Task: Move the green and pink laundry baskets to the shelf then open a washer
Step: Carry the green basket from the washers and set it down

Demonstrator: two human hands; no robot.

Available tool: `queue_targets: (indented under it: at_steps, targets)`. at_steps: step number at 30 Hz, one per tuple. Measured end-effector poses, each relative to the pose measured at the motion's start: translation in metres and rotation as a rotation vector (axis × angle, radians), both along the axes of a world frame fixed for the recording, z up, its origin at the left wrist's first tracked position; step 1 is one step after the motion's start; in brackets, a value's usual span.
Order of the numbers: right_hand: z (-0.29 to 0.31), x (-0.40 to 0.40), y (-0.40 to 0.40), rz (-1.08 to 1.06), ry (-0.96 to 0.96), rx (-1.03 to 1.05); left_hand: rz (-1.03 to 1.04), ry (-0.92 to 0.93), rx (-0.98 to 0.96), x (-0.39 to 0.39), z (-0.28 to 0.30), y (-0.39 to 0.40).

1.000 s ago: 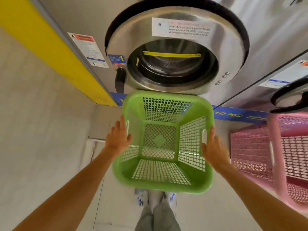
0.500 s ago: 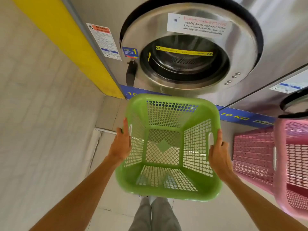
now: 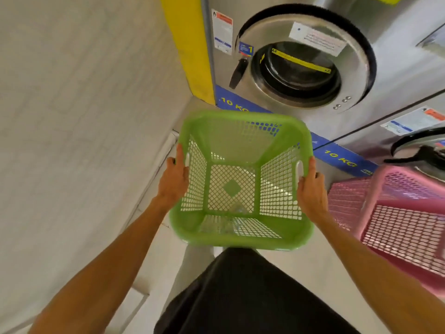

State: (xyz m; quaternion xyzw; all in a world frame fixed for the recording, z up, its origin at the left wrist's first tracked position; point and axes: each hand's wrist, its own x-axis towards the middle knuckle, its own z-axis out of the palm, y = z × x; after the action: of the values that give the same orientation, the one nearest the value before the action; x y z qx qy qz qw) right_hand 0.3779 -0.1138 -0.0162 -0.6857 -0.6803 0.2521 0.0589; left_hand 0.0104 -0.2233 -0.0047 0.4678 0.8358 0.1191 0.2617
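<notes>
The square green plastic laundry basket point(image 3: 240, 179) with lattice walls and a lattice bottom is held clear of the floor, in front of the person and below the washer door. It is empty. Its open top faces the camera.

Left hand point(image 3: 173, 179): clamped on the left rim of the green basket, beside the slot handle, with the fingers point(image 3: 179, 153) pointing up along the outer wall.

Right hand point(image 3: 310, 191): clamped on the right rim beside the opposite slot handle, thumb on the rim edge. The two hands are well apart, one on each side of the basket.

The pink plastic laundry basket point(image 3: 399, 213) of the same lattice pattern stands at the right, near the green basket but not touching it. It sits in front of a second machine whose door is only partly in view.

The stainless-steel front-loading washer point(image 3: 390, 68) stands behind the green basket. Its round door point(image 3: 303, 68) is closed, with a black latch handle point(image 3: 238, 73) on the left side. A blue strip point(image 3: 231, 102) marked "10 KG" runs along the base of the machines. A yellow vertical panel point(image 3: 187, 44) borders the washer on the left, next to a pale tiled wall point(image 3: 84, 92).
</notes>
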Motion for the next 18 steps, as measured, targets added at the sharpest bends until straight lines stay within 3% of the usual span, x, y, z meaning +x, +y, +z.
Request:
queue_targets:
  at_steps: [11, 18]
  targets:
    - [0.074, -0.068, -0.059, 0.302, 0.168, 0.121, 0.336, 0.082, 0.185, -0.026, 0.077, -0.172]
    - [0.097, -0.130, -0.142, 0.539, 0.240, 0.183, 0.575, 0.114, 0.258, -0.025, 0.095, -0.331]
